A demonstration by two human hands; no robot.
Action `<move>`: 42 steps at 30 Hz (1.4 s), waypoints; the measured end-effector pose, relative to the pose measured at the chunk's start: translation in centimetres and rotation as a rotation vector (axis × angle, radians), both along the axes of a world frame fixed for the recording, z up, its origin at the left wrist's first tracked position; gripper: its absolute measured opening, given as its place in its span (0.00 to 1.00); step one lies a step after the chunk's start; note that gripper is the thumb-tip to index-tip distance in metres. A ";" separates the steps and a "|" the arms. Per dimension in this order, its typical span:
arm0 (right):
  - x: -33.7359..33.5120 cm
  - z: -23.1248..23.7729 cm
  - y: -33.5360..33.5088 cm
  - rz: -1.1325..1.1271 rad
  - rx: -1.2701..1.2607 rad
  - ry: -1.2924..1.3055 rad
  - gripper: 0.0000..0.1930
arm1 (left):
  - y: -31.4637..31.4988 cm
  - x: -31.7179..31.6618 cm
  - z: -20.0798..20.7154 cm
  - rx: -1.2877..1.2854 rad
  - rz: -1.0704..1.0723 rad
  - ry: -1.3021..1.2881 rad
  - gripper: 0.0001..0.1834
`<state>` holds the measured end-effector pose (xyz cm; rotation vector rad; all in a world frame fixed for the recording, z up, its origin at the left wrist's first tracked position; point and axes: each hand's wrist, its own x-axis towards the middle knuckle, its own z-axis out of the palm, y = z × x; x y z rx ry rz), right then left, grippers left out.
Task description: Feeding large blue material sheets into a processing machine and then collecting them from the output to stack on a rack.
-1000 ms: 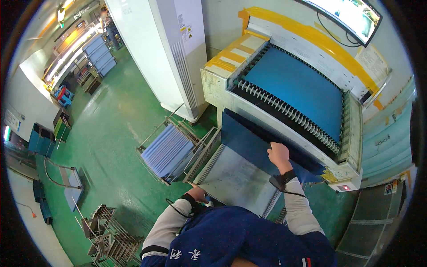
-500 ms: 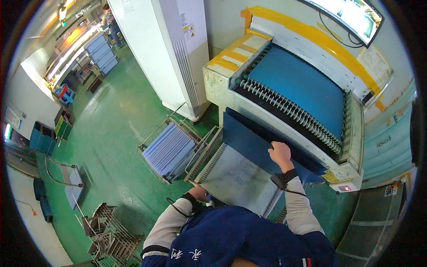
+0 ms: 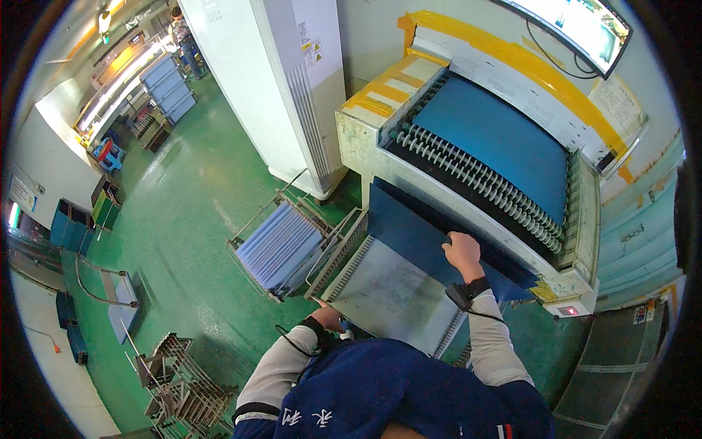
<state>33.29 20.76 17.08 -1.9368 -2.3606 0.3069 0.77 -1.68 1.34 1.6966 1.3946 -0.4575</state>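
My right hand (image 3: 462,256) is closed on the upper edge of a dark blue panel (image 3: 409,238), which stands tilted in a slotted rack (image 3: 347,268) in front of me. Another dark panel shows just behind it. My left hand (image 3: 327,317) grips the near left corner of the same rack, its fingertips partly hidden. A bare grey plate (image 3: 395,285) lies between the rack's toothed sides. Just beyond stands a roller machine (image 3: 363,102), with a flat blue sheet (image 3: 497,139) lying on its rollers (image 3: 475,186).
A wire rack of pale blue panels (image 3: 281,245) stands left of my rack. A tall white cabinet (image 3: 270,88) rises behind it. Metal frames (image 3: 183,388) sit on the green floor at lower left. A monitor (image 3: 578,29) hangs at upper right. A person (image 3: 186,44) stands far off.
The blue sheet on the machine has slid away from me, and more of the near rollers show. Both my hands keep their places.
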 end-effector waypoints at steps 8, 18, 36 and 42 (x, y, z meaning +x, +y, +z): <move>-0.2 0.1 0.2 0.000 -0.025 -0.011 0.18 | -0.5 -0.4 -2.4 0.027 -0.018 0.025 0.39; -0.4 0.8 0.2 -0.024 -0.055 0.004 0.19 | -0.4 -0.6 -2.4 0.038 -0.051 -0.021 0.36; -0.8 1.7 0.3 -0.036 -0.120 -0.038 0.20 | -0.7 -1.0 -4.4 0.065 -0.056 -0.021 0.36; -0.7 1.6 0.2 -0.044 -0.108 -0.032 0.20 | -0.6 -0.6 -3.1 0.073 -0.056 -0.034 0.37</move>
